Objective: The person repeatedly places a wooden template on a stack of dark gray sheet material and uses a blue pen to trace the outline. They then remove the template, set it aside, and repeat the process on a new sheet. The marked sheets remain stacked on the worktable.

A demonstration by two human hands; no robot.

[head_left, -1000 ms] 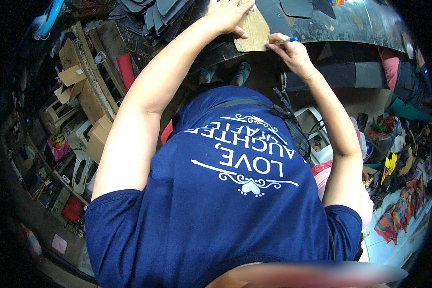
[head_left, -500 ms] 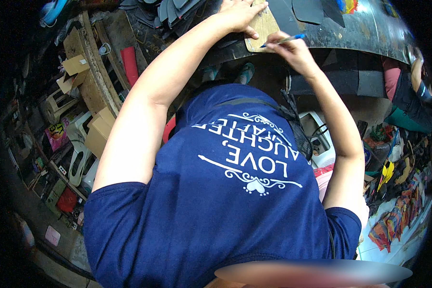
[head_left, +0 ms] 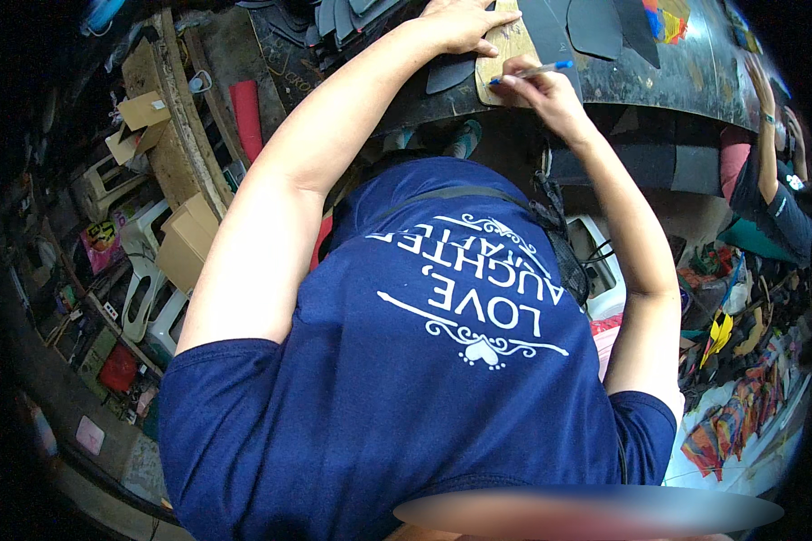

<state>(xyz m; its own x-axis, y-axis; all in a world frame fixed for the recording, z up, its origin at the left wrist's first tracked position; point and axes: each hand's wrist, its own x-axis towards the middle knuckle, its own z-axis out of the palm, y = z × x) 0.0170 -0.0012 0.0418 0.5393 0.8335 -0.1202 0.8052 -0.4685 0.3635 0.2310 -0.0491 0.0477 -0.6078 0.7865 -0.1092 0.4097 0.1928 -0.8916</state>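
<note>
My left hand (head_left: 465,25) lies with spread fingers on a pale wooden board (head_left: 515,41), pressing it against the dark work table near its front edge. Part of this hand is cut off by the top of the picture. My right hand (head_left: 549,97) pinches a pen (head_left: 545,69) with blue ends over the board's near end. The pen's tip is close to the wood; whether it touches cannot be made out. A dark grey cut piece (head_left: 449,74) lies partly under my left hand, just left of the board.
Stacked dark cut pieces (head_left: 338,25) lie at the table's far left. More dark sheets (head_left: 595,27) and a colourful scrap (head_left: 666,20) are right of the board. Another person's arm (head_left: 765,135) reaches over the table's right end. A red roll (head_left: 245,119) stands at the left.
The pen has shifted slightly across the board's near end with my right hand. My left hand still rests on the board. At the right, the other person's arm has come up over the table.
</note>
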